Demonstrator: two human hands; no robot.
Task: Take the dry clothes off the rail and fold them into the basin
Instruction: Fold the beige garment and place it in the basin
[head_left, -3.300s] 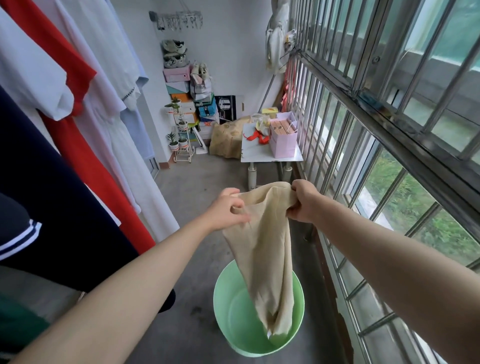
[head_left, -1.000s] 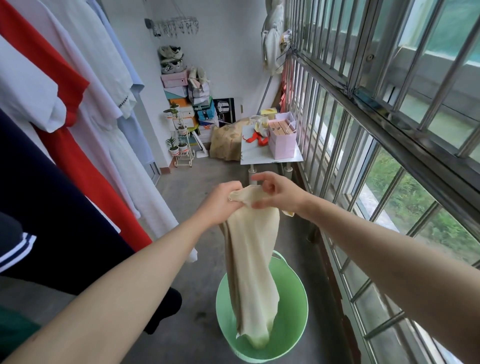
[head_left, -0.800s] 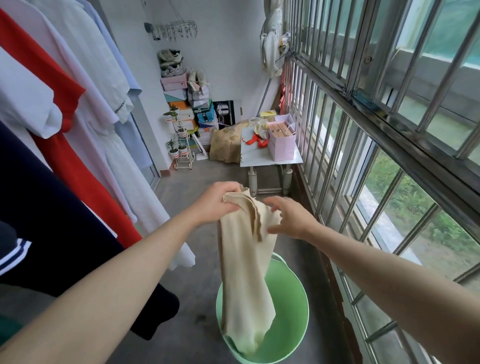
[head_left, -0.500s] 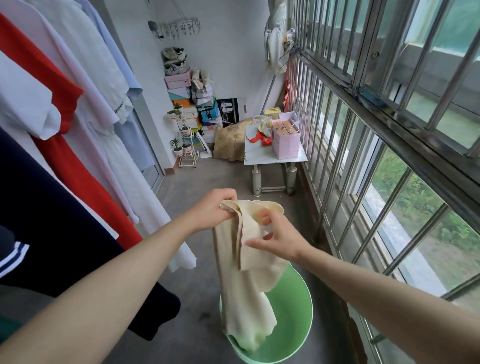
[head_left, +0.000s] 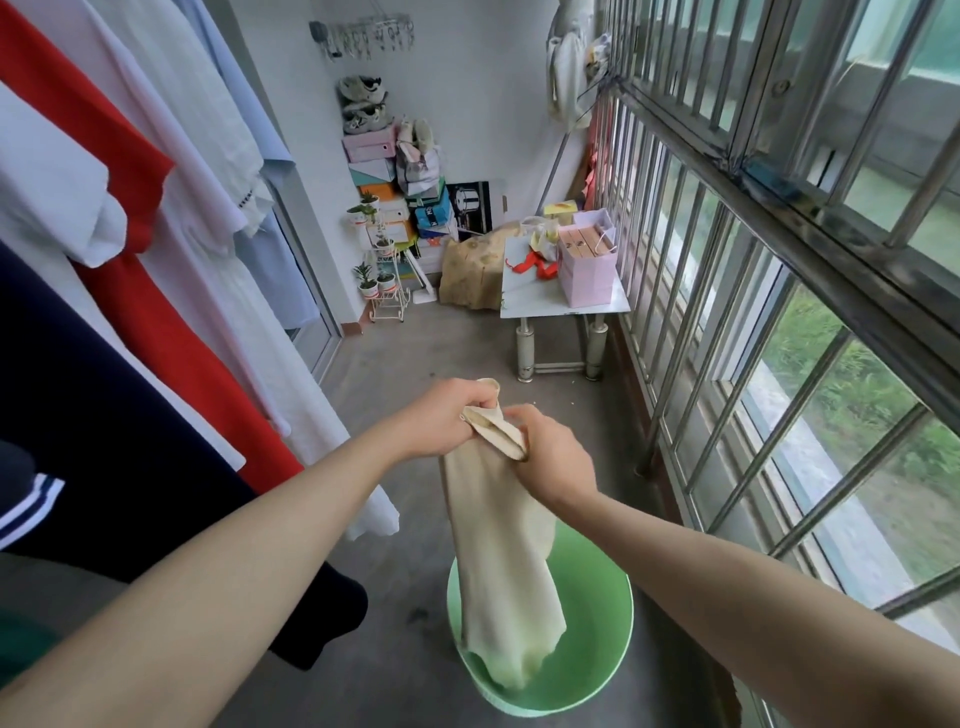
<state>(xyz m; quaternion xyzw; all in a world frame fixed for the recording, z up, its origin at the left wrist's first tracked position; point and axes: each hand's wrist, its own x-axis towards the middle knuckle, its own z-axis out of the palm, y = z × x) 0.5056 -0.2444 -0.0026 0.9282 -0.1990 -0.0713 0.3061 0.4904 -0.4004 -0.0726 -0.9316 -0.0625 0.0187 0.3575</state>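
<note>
The beige cloth (head_left: 501, 561) is hanging into the green basin (head_left: 597, 670) on the floor. The left hand (head_left: 441, 423) and the right hand (head_left: 550, 457) are both pinching its top edge, close together.

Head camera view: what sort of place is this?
Probably an enclosed home balcony used for drying laundry: hanging clothes line the left, a metal window grille runs along the right, and stacked shoe boxes fill the far corner.

daylight from window grille (head_left: 779, 260), right | soft shadows | even, bright | wide-angle edge bending | sharp focus
</note>
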